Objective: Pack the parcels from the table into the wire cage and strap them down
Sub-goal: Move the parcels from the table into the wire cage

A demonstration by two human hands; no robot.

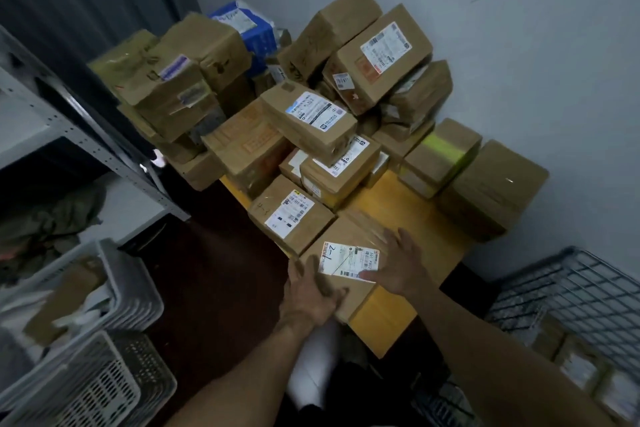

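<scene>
A brown cardboard parcel [349,246] with a white label marked "2-1" lies at the near corner of the yellow table [391,315]. My left hand [311,291] holds its near left edge, fingers curled over the corner. My right hand [398,263] lies flat on its right side, fingers spread and thumb on the label. Behind it a heap of several taped brown parcels [311,114] covers the table up to the wall. The wire cage [588,291] stands at the lower right, with a few parcels [581,367] inside it.
A grey metal shelf rack [86,146] stands at the left. Two white plastic baskets [86,340] sit at the lower left, one holding a flat brown packet. Dark floor lies between the baskets and the table. A pale wall runs behind the table.
</scene>
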